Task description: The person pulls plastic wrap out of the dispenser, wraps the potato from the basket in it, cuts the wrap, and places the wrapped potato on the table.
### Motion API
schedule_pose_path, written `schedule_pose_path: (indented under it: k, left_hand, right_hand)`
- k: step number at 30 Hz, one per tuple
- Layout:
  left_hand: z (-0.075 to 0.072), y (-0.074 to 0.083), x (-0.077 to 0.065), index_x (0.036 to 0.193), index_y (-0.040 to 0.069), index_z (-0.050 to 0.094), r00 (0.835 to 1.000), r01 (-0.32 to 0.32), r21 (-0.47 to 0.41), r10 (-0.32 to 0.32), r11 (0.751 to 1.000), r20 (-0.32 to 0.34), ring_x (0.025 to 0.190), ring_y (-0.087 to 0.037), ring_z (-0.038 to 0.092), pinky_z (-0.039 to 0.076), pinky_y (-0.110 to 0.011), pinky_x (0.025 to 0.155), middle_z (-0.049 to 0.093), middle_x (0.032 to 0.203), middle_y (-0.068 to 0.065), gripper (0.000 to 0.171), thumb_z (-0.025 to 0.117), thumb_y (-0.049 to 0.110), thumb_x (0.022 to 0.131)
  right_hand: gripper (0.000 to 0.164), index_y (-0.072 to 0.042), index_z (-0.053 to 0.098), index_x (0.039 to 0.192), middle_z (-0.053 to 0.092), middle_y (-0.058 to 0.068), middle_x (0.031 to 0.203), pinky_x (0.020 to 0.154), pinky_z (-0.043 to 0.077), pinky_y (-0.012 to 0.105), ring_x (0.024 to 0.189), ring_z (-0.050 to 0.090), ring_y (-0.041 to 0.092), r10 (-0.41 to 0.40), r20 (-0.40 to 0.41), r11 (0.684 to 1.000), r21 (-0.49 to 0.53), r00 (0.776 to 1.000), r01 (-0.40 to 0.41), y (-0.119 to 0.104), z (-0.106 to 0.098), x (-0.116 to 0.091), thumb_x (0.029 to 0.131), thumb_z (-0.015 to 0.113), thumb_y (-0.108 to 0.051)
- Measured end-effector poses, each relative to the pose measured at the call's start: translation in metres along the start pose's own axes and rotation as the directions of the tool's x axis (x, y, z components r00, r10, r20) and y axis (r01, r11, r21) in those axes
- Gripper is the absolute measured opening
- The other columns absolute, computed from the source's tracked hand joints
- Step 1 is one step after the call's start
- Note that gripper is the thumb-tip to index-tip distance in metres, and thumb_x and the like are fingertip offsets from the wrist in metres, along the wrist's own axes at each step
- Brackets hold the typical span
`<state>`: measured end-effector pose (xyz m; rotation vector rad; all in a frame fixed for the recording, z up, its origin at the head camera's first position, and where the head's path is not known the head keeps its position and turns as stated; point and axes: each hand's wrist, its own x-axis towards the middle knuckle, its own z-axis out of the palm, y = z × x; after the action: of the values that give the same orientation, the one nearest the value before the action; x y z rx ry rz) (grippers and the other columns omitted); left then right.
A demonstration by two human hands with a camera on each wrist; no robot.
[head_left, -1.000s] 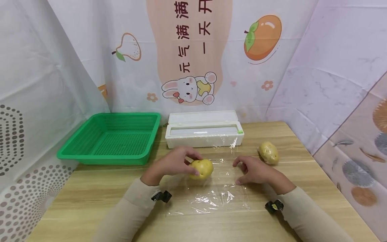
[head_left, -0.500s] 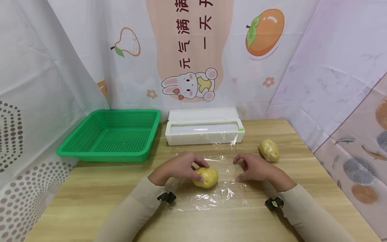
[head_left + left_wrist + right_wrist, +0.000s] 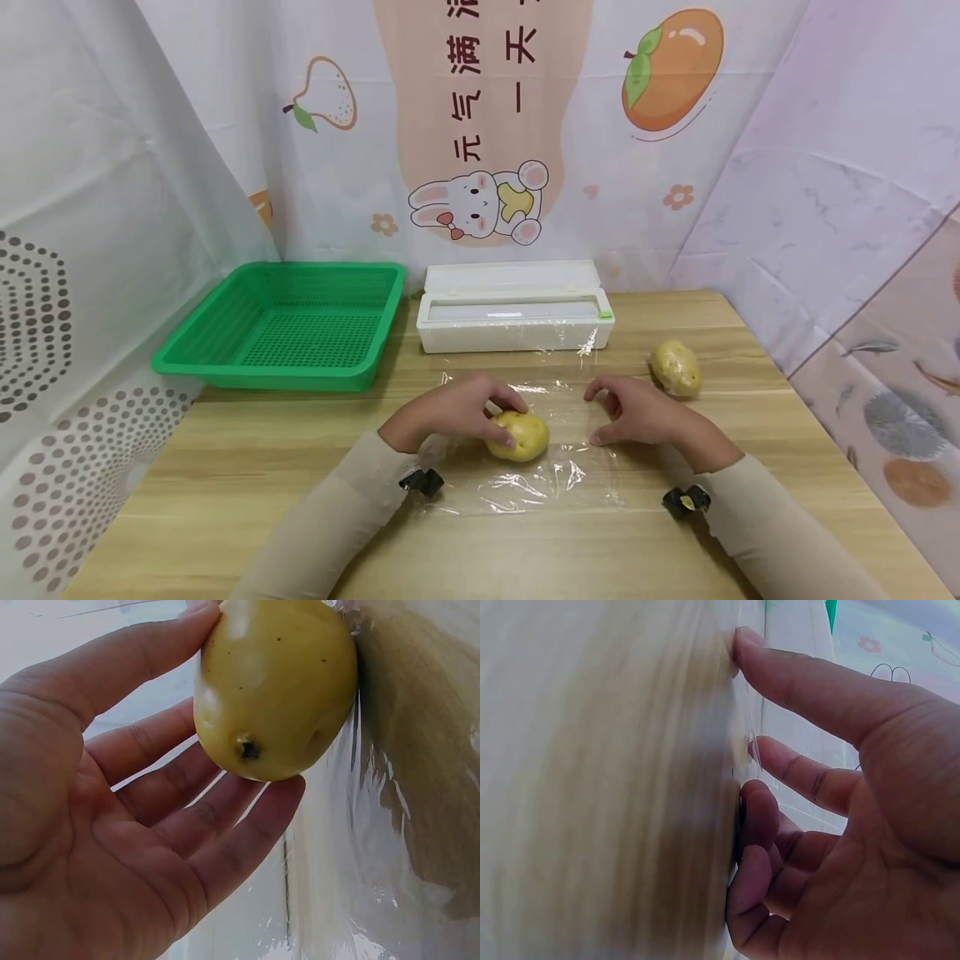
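Observation:
My left hand (image 3: 468, 408) grips a yellow potato (image 3: 527, 437) between thumb and fingers, over a sheet of clear plastic wrap (image 3: 517, 493) spread on the table. In the left wrist view the potato (image 3: 277, 690) shows a dark spot, and its far side meets the shiny film (image 3: 360, 847). At the wrap's right side, my right hand (image 3: 637, 410) rests thumb and index fingertips on it, well apart from each other. The right wrist view shows the other fingers (image 3: 754, 817) bent against the surface. A second potato (image 3: 676, 368), shiny as if wrapped, lies beyond this hand.
Behind the wrap stands a white plastic-wrap dispenser (image 3: 517, 337) with its lid up and a green slider at the right end. A green basket (image 3: 360, 379) sits at the back left of the wooden table (image 3: 247, 492). Printed curtains (image 3: 615, 225) enclose the back and sides.
My left hand has shifted right and towards me with the potato, bringing it to the middle of the wrap. The right hand has kept its place; the head view has tilted slightly.

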<state>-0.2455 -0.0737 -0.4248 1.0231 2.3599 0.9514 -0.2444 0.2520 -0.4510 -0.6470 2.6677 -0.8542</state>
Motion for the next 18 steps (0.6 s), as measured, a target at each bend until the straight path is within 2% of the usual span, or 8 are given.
schedule_pose_path:
  k: [6,13,18]
  left_hand:
    - [0.0015,0.0017,-0.0013,0.125,0.009,0.073,1.000,-0.017,0.031,0.017,0.999,0.010,0.109,-0.008,0.067,0.056,-0.021,0.091,0.075,0.124,0.000,0.043,0.086,0.021,0.085]
    - [0.0015,0.0033,-0.0027,0.128,0.011,0.072,1.000,-0.030,0.094,0.030,0.995,0.004,0.108,-0.008,0.064,0.055,-0.029,0.096,0.073,0.124,0.003,0.045,0.084,0.025,0.087]
    - [-0.0010,0.0026,-0.0085,0.137,0.009,0.065,1.000,-0.010,0.049,0.011,0.999,-0.024,0.123,-0.017,0.063,0.052,-0.040,0.107,0.068,0.136,-0.001,0.056,0.082,0.030,0.088]
  right_hand:
    - [0.060,-0.014,0.064,0.121,0.059,0.006,0.088,0.070,0.047,0.031,0.079,0.053,0.017,-0.006,0.004,1.000,0.002,1.000,0.006,0.0013,0.0000,0.0003,0.073,0.095,-0.031]
    - [0.059,-0.013,0.064,0.121,0.059,0.006,0.088,0.070,0.047,0.031,0.079,0.053,0.017,0.003,0.007,1.000,0.001,1.000,-0.003,-0.0013,-0.0003,0.0002,0.074,0.094,-0.028]
    - [0.058,-0.013,0.065,0.122,0.059,0.006,0.089,0.071,0.047,0.031,0.080,0.054,0.017,-0.007,0.006,1.000,-0.004,1.000,0.007,0.0000,-0.0016,-0.0009,0.075,0.093,-0.031]
